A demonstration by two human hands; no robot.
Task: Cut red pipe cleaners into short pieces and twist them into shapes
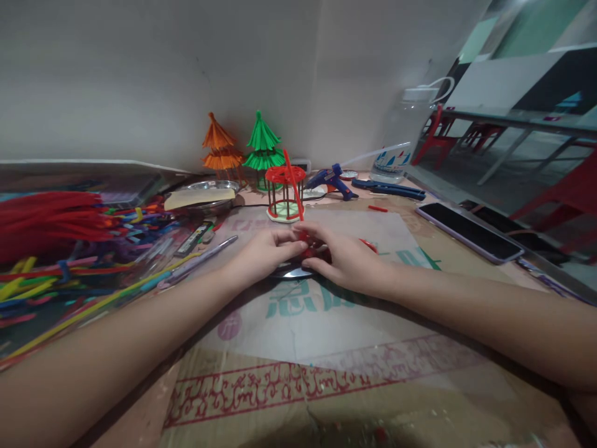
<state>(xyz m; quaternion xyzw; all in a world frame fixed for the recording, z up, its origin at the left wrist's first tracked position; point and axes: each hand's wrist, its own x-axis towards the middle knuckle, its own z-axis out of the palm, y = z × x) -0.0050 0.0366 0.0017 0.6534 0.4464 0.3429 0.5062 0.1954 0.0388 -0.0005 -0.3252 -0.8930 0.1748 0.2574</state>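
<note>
Cluttered worktable (144, 417) against a grey wall (140, 74).
Left hand (273, 250) and right hand (338, 254), fingers narrowed, pinch a red strip (295, 188) pointing toward 11 o'clock; a red frame (278, 180) stands beyond, also toward 11.

Frame (278, 177) L of btl (398, 140), phone (469, 231) R of R hand (347, 258).

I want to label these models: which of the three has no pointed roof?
The red model: its top is flat, while the orange model and green model rise to points.
</note>
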